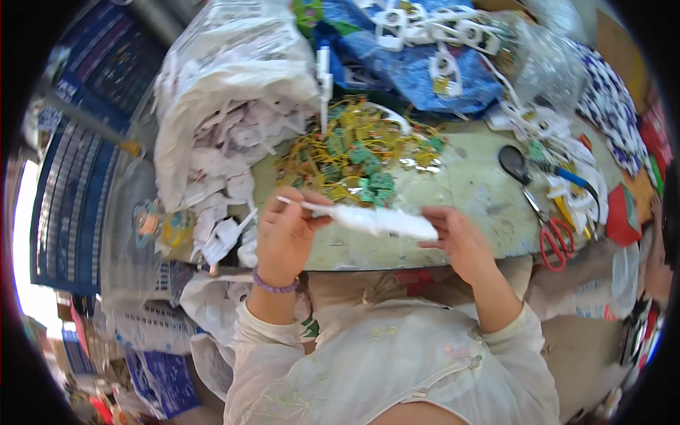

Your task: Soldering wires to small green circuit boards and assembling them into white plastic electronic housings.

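A white plastic piece [382,221], with a thin stem at its left and a wider body at its right, is held above the near edge of the worktable. My left hand [283,230], with a purple bracelet at the wrist, pinches the stem. At the other end, my right hand [460,241] has its fingertips and thumb around the wider part. Fine detail on the piece is smeared. Just beyond it lies a heap of small green circuit boards [365,166] with yellow wires and yellowish parts.
To the left, a large white sack [234,71] spills white plastic parts [223,173] onto the worktable [467,177]. Red-handled scissors [556,244] and a black round-headed tool [513,164] lie at right, near a blue-handled tool [577,178]. Blue plastic sheeting [397,71] with white pieces fills the back.
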Demonstrator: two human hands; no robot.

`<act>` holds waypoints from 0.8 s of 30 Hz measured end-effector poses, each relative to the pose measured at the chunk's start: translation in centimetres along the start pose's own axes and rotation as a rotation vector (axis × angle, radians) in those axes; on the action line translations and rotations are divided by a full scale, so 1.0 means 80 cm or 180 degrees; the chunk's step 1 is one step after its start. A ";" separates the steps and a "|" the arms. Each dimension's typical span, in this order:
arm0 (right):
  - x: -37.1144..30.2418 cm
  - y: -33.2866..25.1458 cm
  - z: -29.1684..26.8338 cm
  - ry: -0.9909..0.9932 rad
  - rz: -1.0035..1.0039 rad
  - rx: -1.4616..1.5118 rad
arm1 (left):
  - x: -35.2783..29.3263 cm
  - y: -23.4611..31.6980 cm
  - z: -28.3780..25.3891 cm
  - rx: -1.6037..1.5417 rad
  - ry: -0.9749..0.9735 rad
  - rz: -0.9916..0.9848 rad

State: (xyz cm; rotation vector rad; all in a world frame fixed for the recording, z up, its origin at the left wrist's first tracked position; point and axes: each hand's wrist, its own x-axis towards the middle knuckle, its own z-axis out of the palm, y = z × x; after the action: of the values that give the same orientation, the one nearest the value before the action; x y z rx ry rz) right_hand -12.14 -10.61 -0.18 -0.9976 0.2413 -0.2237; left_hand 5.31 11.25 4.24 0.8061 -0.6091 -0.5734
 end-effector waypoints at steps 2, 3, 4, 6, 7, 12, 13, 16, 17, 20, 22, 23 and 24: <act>0.016 0.001 -0.007 -0.0414 0.0591 0.0937 | -0.004 -0.033 0.008 -0.0063 -0.0152 -0.0404; 0.018 -0.001 -0.014 -0.0321 0.0884 0.1023 | -0.005 -0.047 0.010 -0.0047 -0.0211 -0.0593; 0.017 -0.003 -0.018 -0.0281 0.0852 0.1021 | -0.006 -0.059 0.011 -0.0068 -0.0252 -0.0615; 0.014 -0.004 -0.023 -0.0081 0.0643 -0.0285 | -0.007 -0.079 0.011 0.0012 -0.0062 -0.0809; 0.013 -0.007 -0.023 0.0112 0.0605 -0.0416 | -0.006 -0.082 0.011 0.0018 0.0000 -0.0905; 0.020 0.005 -0.022 0.0259 -0.0246 -0.1979 | -0.013 -0.096 -0.004 0.0855 0.0458 -0.1129; 0.021 0.010 -0.021 0.0247 -0.0540 -0.2229 | -0.016 -0.096 -0.008 0.1418 0.0542 -0.0953; 0.023 0.008 -0.012 0.0194 -0.0611 -0.2935 | -0.030 -0.095 -0.005 0.2437 0.0541 -0.0542; 0.024 0.007 -0.010 0.0183 -0.0492 -0.3286 | -0.029 -0.095 -0.001 0.3505 0.0476 -0.0036; 0.030 0.007 -0.003 -0.0008 -0.0453 -0.3373 | -0.022 -0.086 0.038 0.4377 -0.0470 0.0694; 0.039 -0.021 0.006 -0.0684 -0.0141 -0.4051 | -0.020 -0.100 0.049 0.4301 -0.0870 0.0694; 0.047 -0.037 0.003 -0.0680 -0.0156 -0.4071 | -0.019 -0.107 0.053 0.4352 -0.0885 0.0643; 0.056 -0.050 -0.003 -0.0626 -0.0698 -0.4341 | -0.020 -0.110 0.052 0.4414 -0.0886 0.0588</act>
State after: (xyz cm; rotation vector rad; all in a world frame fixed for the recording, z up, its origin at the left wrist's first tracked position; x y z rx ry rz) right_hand -8.23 -14.20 2.67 -2.3918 0.0745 -0.1384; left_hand -0.69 5.38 -0.92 1.9459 -1.3527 0.0008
